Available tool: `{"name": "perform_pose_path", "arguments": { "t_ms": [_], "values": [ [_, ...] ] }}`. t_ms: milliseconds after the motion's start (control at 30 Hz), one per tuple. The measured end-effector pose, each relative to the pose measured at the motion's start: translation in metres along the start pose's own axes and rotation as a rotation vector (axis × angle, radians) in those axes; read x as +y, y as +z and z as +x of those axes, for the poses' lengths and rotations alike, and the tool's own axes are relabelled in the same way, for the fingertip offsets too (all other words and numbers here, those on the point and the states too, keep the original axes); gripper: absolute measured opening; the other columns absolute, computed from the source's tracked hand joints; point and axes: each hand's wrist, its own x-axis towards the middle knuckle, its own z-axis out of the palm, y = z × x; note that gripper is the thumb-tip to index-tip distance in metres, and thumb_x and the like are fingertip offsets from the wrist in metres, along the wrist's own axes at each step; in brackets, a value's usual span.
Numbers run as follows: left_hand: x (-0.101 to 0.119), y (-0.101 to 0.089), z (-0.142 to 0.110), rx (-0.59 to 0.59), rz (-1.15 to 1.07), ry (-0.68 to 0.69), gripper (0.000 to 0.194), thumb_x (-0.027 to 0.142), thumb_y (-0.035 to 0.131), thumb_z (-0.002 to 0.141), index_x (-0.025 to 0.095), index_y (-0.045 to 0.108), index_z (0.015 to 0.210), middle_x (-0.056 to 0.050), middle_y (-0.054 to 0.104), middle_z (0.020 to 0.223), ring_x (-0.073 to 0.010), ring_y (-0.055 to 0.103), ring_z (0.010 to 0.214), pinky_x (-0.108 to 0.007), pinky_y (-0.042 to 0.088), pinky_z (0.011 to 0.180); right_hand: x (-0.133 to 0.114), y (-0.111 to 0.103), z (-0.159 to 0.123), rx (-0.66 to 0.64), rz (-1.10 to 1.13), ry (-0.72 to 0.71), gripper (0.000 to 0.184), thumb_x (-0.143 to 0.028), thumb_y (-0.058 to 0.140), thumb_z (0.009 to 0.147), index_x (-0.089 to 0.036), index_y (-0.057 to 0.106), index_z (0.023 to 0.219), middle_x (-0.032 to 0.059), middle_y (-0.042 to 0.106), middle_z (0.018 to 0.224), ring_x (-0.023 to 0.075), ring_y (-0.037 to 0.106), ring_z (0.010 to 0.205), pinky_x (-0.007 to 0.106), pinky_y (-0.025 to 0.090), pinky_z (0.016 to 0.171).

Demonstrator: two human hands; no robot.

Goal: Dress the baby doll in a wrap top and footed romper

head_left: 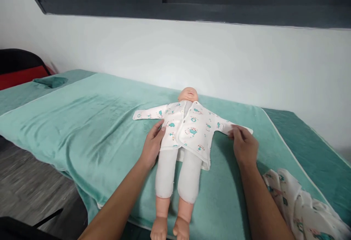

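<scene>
A baby doll (189, 94) lies on its back with its head toward the wall and its bare feet toward me. It has white padded legs (189, 177) and wears a white baby shirt (192, 130) with green and red prints. The shirt's front flaps overlap loosely, and both sleeves are spread out sideways. My right hand (245, 145) pinches the sleeve on the right near its cuff. At the shirt's left side edge, my left hand (153, 141) is closed, thumb and fingers on the cloth below the armpit. Some of its fingertips are hidden.
Under the doll is a light green plush blanket (90, 123) over a bed. Crumpled printed white cloth (304, 207) lies by my right forearm. A small dark green cloth (51, 82) and a red-and-black chair (22, 68) are at far left. A white wall (175, 53) stands behind.
</scene>
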Motion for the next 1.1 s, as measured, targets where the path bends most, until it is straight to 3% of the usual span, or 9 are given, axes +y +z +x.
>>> {"name": "perform_pose_path", "arguments": {
  "t_ms": [100,200,267,400,533,667,867,1000,1100],
  "values": [
    [0.001,0.002,0.018,-0.051,-0.198,-0.178,0.051,0.043,0.074,0.084,0.024,0.063,0.129,-0.009,0.069,0.131,-0.0275,0.066,0.118,-0.04,0.056,0.099,-0.015,0.01,-0.007,-0.365,0.235,0.269,0.041,-0.056,0.057,0.087,-0.018,0.072,0.085,0.0076,0.072,0.078,0.0239,0.067,0.067,0.044,0.058,0.072],
    [0.002,0.006,0.036,-0.173,-0.313,-0.25,0.049,0.038,0.077,0.082,0.019,0.064,0.125,-0.011,0.073,0.118,-0.0253,0.071,0.105,-0.038,0.06,0.092,-0.024,0.021,-0.011,-0.464,0.419,0.392,0.037,-0.058,0.065,0.084,-0.021,0.066,0.08,0.0075,0.072,0.082,0.0239,0.069,0.074,0.044,0.059,0.081],
    [0.001,0.01,0.044,-0.218,-0.347,-0.247,0.05,0.036,0.077,0.081,0.019,0.062,0.125,-0.011,0.073,0.115,-0.0233,0.072,0.1,-0.038,0.06,0.091,-0.026,0.028,-0.014,-0.488,0.472,0.333,0.034,-0.055,0.071,0.081,-0.023,0.06,0.083,0.0051,0.071,0.086,0.0229,0.069,0.082,0.043,0.058,0.086],
    [-0.003,0.018,0.052,-0.217,-0.341,-0.223,0.059,0.032,0.08,0.078,0.024,0.056,0.131,-0.009,0.072,0.117,-0.0212,0.072,0.096,-0.036,0.061,0.088,-0.023,0.04,-0.018,-0.464,0.491,0.14,0.041,-0.055,0.071,0.081,-0.025,0.052,0.103,0.0013,0.066,0.098,0.02,0.065,0.099,0.038,0.055,0.092],
    [-0.004,0.03,0.06,-0.246,-0.324,-0.189,0.065,0.03,0.08,0.077,0.027,0.055,0.137,-0.008,0.068,0.128,-0.0233,0.07,0.105,-0.038,0.059,0.094,-0.018,0.046,-0.016,-0.438,0.597,0.124,0.047,-0.055,0.066,0.084,-0.027,0.047,0.117,0.0042,0.061,0.126,0.018,0.06,0.117,0.036,0.052,0.099],
    [-0.004,0.047,0.074,-0.311,-0.346,-0.173,0.068,0.031,0.079,0.078,0.028,0.053,0.141,-0.008,0.066,0.132,-0.0243,0.068,0.111,-0.04,0.057,0.1,-0.021,0.044,-0.014,-0.409,0.731,0.173,0.051,-0.053,0.067,0.084,-0.031,0.046,0.125,0.0025,0.055,0.143,0.0193,0.054,0.132,0.04,0.048,0.108],
    [-0.008,0.057,0.086,-0.35,-0.332,-0.165,0.066,0.035,0.078,0.079,0.028,0.054,0.14,-0.009,0.066,0.132,-0.0245,0.068,0.112,-0.04,0.056,0.1,-0.028,0.041,-0.011,-0.388,0.782,0.271,0.05,-0.049,0.068,0.083,-0.031,0.05,0.126,0.0018,0.056,0.145,0.0232,0.053,0.134,0.046,0.049,0.109],
    [-0.009,0.058,0.081,-0.231,-0.135,-0.126,0.06,0.047,0.073,0.083,0.027,0.055,0.137,-0.009,0.064,0.136,-0.025,0.063,0.119,-0.037,0.052,0.101,-0.02,0.041,-0.004,-0.39,0.892,0.353,0.039,-0.044,0.07,0.082,-0.03,0.054,0.115,0.0041,0.06,0.139,0.0254,0.057,0.13,0.047,0.053,0.105],
    [-0.011,0.056,0.078,-0.131,0.092,-0.008,0.049,0.052,0.064,0.089,0.026,0.06,0.131,-0.008,0.063,0.136,-0.0243,0.058,0.125,-0.035,0.046,0.106,-0.007,0.038,0.002,-0.26,1.015,0.429,0.037,-0.036,0.071,0.079,-0.034,0.051,0.11,0.001,0.062,0.132,0.0239,0.062,0.124,0.05,0.055,0.102]
  ]
}}
